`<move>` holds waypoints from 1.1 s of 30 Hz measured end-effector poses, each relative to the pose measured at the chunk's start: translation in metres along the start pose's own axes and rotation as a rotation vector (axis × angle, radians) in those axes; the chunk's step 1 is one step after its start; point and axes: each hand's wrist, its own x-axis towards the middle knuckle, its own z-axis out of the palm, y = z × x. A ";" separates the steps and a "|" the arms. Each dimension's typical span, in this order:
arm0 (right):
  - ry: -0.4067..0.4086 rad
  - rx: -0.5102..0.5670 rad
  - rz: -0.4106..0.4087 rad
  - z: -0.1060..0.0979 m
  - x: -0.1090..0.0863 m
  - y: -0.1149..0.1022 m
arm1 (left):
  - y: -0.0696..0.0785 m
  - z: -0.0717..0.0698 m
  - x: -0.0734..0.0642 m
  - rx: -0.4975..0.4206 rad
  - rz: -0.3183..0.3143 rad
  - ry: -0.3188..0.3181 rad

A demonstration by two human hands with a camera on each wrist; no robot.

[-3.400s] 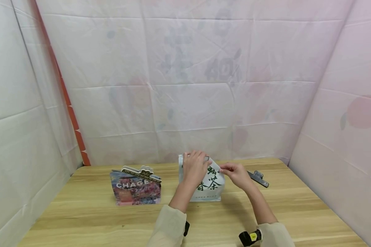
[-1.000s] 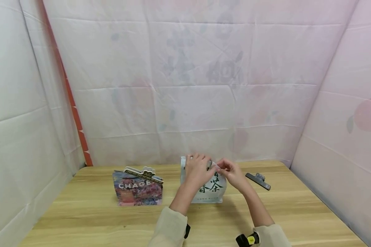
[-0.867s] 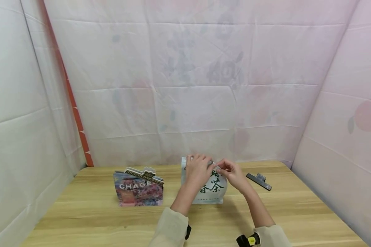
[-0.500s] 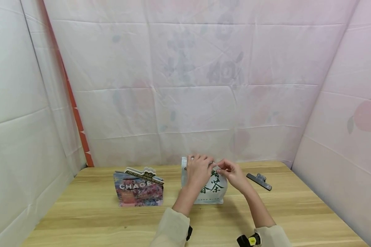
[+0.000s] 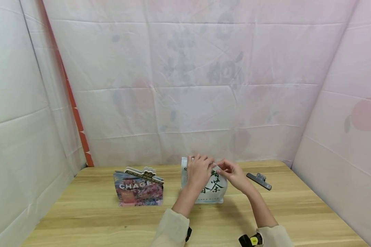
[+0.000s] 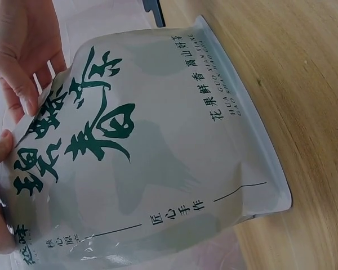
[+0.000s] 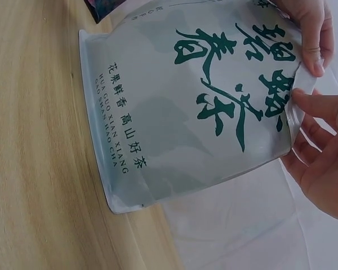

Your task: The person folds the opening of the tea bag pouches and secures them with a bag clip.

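Observation:
A pale tea pouch [image 5: 211, 197] with large dark green characters stands on the table in front of me. My left hand [image 5: 199, 172] holds its top edge, thumb in front and fingers reaching over behind. At the top right, my right hand [image 5: 234, 175] pinches the same edge between thumb and fingers. In the right wrist view, the pouch's upper strip [image 7: 296, 121] is bent over under the right thumb, with the left hand [image 7: 312, 34] close beside it. The left wrist view shows the pouch [image 6: 152, 152] bulging, its bottom seam at the tabletop.
On the left stands a colourful pouch [image 5: 139, 197] marked "CHAGE", with a decorated clip [image 5: 145, 174] slanting across its top. A dark clip [image 5: 259, 181] lies on the wooden table [image 5: 111, 226] to the right. Pale printed cloth [image 5: 188, 103] hangs at the back and both sides.
Since the earliest frame, my right hand has moved left and up along the pouch's top edge, nearer the left hand. Over the last second both hands have stayed nearly still.

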 end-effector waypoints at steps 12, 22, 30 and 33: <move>-0.002 -0.042 0.056 -0.003 -0.005 0.022 | -0.001 -0.003 0.000 0.005 -0.008 -0.060; 0.026 -0.042 0.100 -0.001 -0.002 0.019 | -0.002 -0.011 0.000 0.079 -0.023 -0.168; -0.006 -0.027 0.092 -0.002 -0.002 0.020 | -0.002 -0.012 0.001 0.148 -0.034 -0.176; -0.026 -0.017 0.096 -0.005 -0.006 0.019 | 0.000 -0.011 0.001 0.171 -0.035 -0.209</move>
